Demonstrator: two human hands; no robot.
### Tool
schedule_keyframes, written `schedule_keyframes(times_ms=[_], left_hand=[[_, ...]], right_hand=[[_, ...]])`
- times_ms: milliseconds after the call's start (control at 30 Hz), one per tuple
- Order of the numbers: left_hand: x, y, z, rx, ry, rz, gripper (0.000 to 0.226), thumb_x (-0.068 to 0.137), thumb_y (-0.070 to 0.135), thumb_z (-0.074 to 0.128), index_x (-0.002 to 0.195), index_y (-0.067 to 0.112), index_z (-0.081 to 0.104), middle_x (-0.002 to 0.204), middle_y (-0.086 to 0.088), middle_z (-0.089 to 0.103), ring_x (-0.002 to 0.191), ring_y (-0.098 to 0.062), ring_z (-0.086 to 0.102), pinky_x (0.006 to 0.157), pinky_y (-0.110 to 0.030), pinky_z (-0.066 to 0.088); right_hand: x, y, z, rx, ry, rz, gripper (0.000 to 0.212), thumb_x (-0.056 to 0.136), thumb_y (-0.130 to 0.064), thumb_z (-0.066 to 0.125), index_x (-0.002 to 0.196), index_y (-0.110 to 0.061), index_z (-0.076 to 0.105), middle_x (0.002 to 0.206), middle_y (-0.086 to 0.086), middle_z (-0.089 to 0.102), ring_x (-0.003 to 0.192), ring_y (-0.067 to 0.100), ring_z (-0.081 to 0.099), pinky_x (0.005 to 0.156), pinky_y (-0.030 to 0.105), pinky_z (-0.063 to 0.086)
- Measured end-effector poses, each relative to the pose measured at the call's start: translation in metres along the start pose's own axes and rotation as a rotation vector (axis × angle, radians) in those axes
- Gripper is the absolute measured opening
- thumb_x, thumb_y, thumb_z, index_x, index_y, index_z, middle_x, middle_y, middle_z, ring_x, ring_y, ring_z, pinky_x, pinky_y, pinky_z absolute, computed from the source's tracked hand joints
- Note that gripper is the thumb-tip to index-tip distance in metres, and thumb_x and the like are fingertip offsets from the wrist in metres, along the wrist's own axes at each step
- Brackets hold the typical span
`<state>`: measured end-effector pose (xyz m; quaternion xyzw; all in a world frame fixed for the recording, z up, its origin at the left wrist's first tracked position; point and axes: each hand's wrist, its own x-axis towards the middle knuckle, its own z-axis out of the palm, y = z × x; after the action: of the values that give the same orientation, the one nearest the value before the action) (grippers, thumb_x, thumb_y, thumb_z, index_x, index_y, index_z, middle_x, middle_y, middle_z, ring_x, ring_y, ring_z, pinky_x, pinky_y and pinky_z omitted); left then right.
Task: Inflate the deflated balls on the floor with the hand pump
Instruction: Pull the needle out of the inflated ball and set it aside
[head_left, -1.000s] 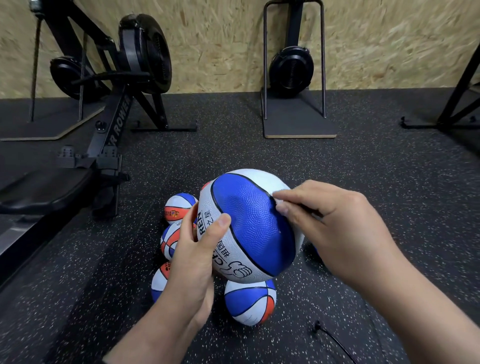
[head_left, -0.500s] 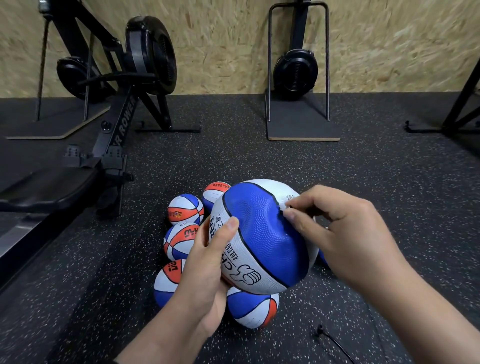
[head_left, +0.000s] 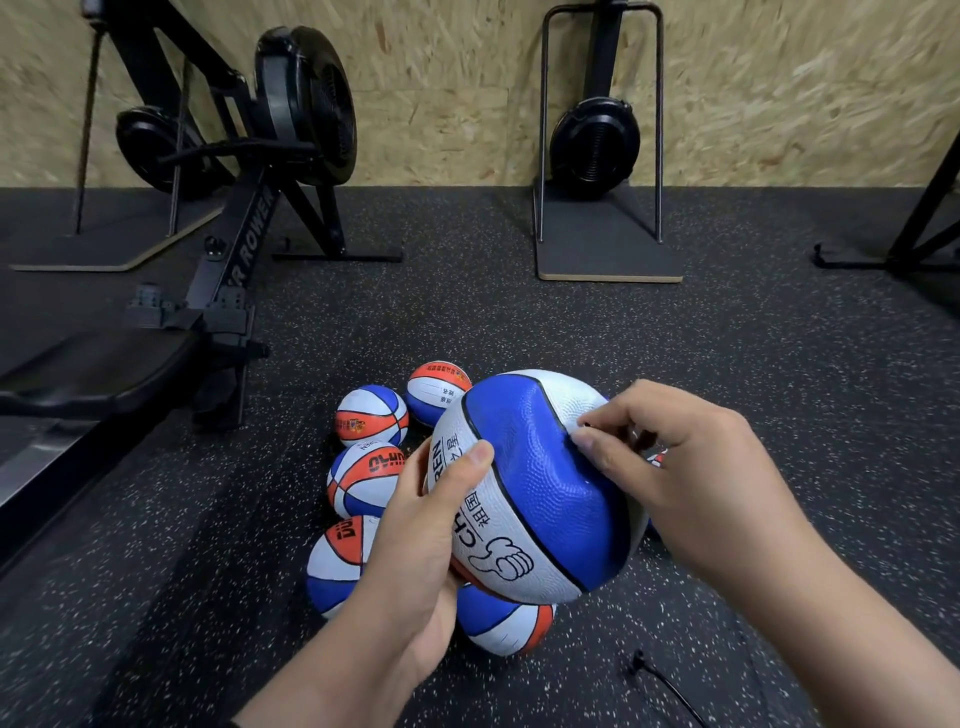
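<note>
I hold a large blue-and-white ball (head_left: 540, 499), soft and dented on its blue panel, above the floor. My left hand (head_left: 415, 551) grips its left side, thumb on the white panel. My right hand (head_left: 691, 467) sits at the ball's upper right, thumb and forefinger pinching a small black pin-like piece (head_left: 587, 425) against the surface. Several small red, white and blue balls (head_left: 370, 415) lie clustered on the floor beneath, one (head_left: 506, 623) just under the big ball. No hand pump is visible.
A black rowing machine (head_left: 228, 270) runs along the left. A fan unit on a metal stand (head_left: 602, 145) stands at the back wall. A black frame's foot (head_left: 883, 254) is at the right. A thin black cord (head_left: 667, 683) lies on the speckled rubber floor.
The ball and both hands have shifted slightly right and down in view. My right thumb and forefinger have stayed pinched at the same spot on the ball.
</note>
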<state>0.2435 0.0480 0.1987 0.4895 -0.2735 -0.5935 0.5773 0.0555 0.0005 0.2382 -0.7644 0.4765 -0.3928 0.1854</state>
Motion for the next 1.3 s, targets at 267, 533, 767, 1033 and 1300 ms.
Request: schedule_keyframes(times_ms=[267,533,767,1033,1300], left_hand=[[0.001,-0.007,-0.002,-0.022,-0.016,-0.044,0.064,0.078,0.038,0.083,0.138,0.027,0.062,0.128,-0.004,0.074,0.117,-0.028,0.072,0.107,-0.057,0.050],[0.000,-0.005,0.002,-0.004,0.015,-0.010,0.065,0.075,0.036,0.084,0.136,0.027,0.062,0.123,-0.001,0.076,0.113,-0.024,0.074,0.105,-0.055,0.053],[0.006,0.000,-0.005,0.042,0.026,-0.011,0.070,0.072,0.046,0.079,0.137,0.032,0.060,0.121,0.003,0.077,0.108,-0.022,0.075,0.098,-0.054,0.057],[0.006,-0.003,-0.009,0.074,0.009,-0.016,0.072,0.075,0.043,0.089,0.139,0.033,0.058,0.124,0.004,0.076,0.111,-0.020,0.074,0.099,-0.052,0.057],[0.013,-0.017,-0.004,0.139,0.041,-0.091,0.064,0.075,0.050,0.079,0.134,0.031,0.062,0.116,0.003,0.078,0.103,-0.020,0.077,0.093,-0.050,0.059]], right_hand=[[-0.005,0.000,0.000,0.035,-0.097,0.102,0.012,0.084,-0.029,0.077,0.075,-0.033,0.071,0.080,-0.018,0.066,0.077,0.006,0.059,0.068,0.016,0.043],[-0.004,0.006,0.003,0.035,-0.120,0.126,0.014,0.085,-0.028,0.078,0.075,-0.034,0.070,0.083,-0.023,0.066,0.083,0.000,0.059,0.068,0.009,0.040],[-0.004,0.011,0.003,0.086,-0.076,0.050,0.029,0.091,-0.017,0.073,0.094,-0.046,0.071,0.092,-0.028,0.070,0.092,-0.002,0.065,0.078,0.011,0.045],[-0.001,0.013,0.003,0.000,-0.140,0.040,0.021,0.090,-0.020,0.074,0.082,-0.040,0.074,0.089,-0.024,0.068,0.089,0.000,0.064,0.079,0.023,0.048],[-0.005,0.035,0.012,-0.028,-0.208,0.075,0.012,0.094,-0.022,0.070,0.095,-0.031,0.078,0.088,-0.019,0.067,0.089,-0.004,0.059,0.079,0.015,0.039]])
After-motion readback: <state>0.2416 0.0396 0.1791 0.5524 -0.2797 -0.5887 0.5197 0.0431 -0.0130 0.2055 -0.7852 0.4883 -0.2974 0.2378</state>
